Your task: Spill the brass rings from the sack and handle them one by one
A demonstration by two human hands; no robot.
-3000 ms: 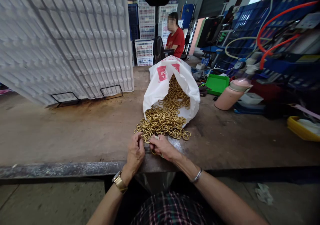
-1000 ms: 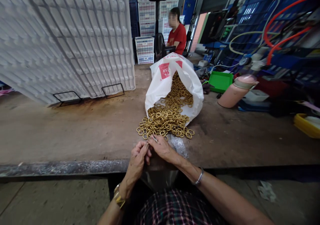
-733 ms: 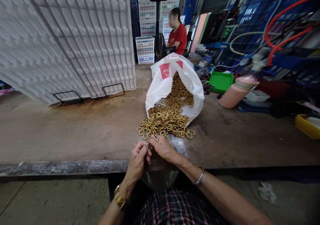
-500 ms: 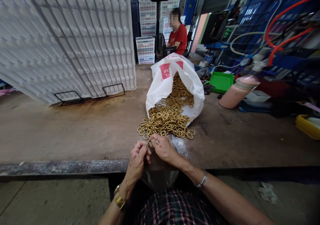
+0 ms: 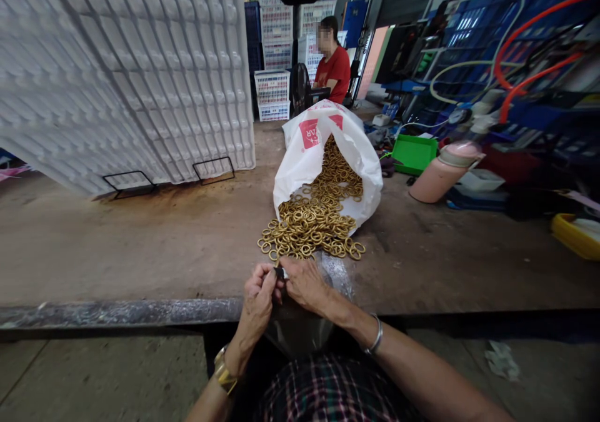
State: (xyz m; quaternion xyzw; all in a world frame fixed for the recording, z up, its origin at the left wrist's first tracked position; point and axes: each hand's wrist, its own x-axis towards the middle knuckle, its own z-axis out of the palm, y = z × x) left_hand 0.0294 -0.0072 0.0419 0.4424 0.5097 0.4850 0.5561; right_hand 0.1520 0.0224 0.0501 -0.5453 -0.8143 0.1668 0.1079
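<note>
Both hands meet at the near edge of the table point(image 5: 140, 247), about 6 o'clock from the pile of brass rings point(image 5: 309, 231). The left hand point(image 5: 257, 297) and right hand point(image 5: 307, 282) have their fingers pinched in narrow around one small piece point(image 5: 280, 273) held between them, right at the fingertips. It's too small and too covered up to say for sure what it is, though it sits just off the near edge of the pile, so a ring is my guess.

The rings look like stiff metal hoops, light one at a time but probably heavy as a heap, and likely slick and prone to rolling or tangling with each other. I'd say pinching one by the rim between thumb and forefinger is the way to hold it, not scooping.

The pile spills out of a white plastic bag point(image 5: 304, 159) lying on its side at 12 o'clock from the hands. That bag looks floppy, so tugging it could dump more rings.

White moulded trays point(image 5: 126, 78) lean up at 10 o'clock, and a person in a red shirt point(image 5: 334, 69) sits well behind the bag.
</note>
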